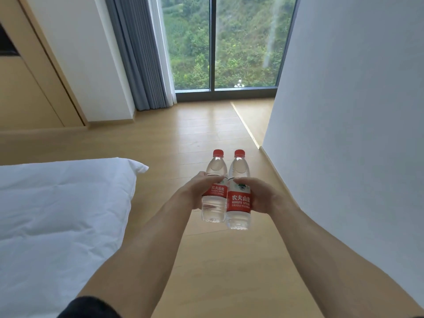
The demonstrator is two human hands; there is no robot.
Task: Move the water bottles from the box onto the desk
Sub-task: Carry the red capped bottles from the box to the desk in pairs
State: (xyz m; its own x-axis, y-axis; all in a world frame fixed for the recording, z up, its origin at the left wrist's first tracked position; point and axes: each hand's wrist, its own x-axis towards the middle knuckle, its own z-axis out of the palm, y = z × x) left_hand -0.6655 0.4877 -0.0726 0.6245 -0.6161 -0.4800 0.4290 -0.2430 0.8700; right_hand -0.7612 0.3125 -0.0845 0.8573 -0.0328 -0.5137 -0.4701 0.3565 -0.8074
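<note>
Two clear water bottles with red caps and red labels are held upright side by side in front of me, above the wooden floor. My left hand (196,191) grips the left bottle (213,203) around its label. My right hand (261,195) grips the right bottle (238,203) the same way. The two bottles touch each other. Neither the box nor the desk is in view.
A bed with white bedding (57,214) fills the lower left. A white wall (355,111) runs along the right. Wooden floor (195,134) leads ahead to a large window (227,42) with grey curtains (140,53). Wooden panelling (27,88) stands at the far left.
</note>
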